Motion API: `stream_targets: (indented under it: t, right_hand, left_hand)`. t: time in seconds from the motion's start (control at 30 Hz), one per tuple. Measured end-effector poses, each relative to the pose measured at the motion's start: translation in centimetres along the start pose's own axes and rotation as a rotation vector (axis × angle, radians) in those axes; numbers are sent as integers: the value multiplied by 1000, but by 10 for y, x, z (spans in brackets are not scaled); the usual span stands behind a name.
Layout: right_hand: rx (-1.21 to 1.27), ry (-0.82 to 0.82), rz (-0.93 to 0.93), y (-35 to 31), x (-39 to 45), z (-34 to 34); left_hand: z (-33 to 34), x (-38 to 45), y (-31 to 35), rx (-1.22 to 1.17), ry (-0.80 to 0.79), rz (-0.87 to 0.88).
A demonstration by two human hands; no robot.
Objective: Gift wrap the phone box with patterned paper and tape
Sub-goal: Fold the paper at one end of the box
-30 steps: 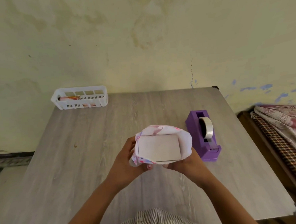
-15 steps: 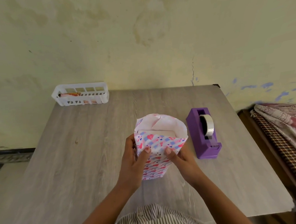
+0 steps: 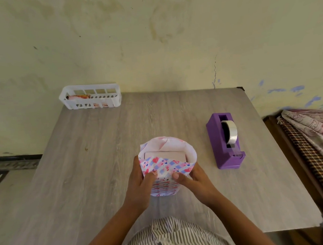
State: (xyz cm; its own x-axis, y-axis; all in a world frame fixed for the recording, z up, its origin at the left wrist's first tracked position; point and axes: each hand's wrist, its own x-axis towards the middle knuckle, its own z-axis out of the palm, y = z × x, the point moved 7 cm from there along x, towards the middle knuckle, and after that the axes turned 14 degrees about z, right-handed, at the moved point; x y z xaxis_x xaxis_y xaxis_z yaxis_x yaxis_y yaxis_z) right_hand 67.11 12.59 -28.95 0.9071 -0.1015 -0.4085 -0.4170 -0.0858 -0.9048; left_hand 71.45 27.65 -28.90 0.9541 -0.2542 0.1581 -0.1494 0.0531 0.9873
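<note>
Pushed near flap of patterned paper (image 3: 166,166) lower over phone box (image 3: 165,154), upright mid-table (image 3: 102,144). Left hand (image 3: 139,181) and right hand (image 3: 192,178) gripped paper, thumbs pressing. Best creased flat, then taped from dispenser (image 3: 225,140).

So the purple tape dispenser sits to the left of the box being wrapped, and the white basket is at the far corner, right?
Not quite: the head view shows the purple tape dispenser to the right of the box. The white basket is at the far left corner, as you said.
</note>
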Motion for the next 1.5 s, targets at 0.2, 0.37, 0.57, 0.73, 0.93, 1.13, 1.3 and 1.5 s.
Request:
stream_targets:
  t: [0.2, 0.37, 0.57, 0.73, 0.93, 1.13, 1.3, 1.5]
  right_hand:
    - [71, 42, -14, -5, 2, -3]
    - [62, 68, -34, -11, 1, 0]
    - [63, 238, -68, -15, 2, -8]
    - [-27, 286, -44, -18, 5, -11]
    - [-35, 330, -3, -13, 8, -14]
    - [-11, 377, -5, -17, 8, -12]
    - [-84, 471, -58, -35, 8, -21]
    - [-333, 544, -65, -45, 18, -25]
  left_hand:
    - [-1, 6, 3, 76, 3, 7]
    - [-8, 4, 5, 60, 62, -13]
    - [-8, 2, 12, 124, 110, -14]
    - [-8, 3, 16, 250, 123, 17]
    - [-11, 8, 12, 272, 156, -68]
    - [-5, 9, 18, 235, 149, -38]
    - [3, 22, 34, 287, 144, 76]
    - [4, 49, 53, 606, 101, 193]
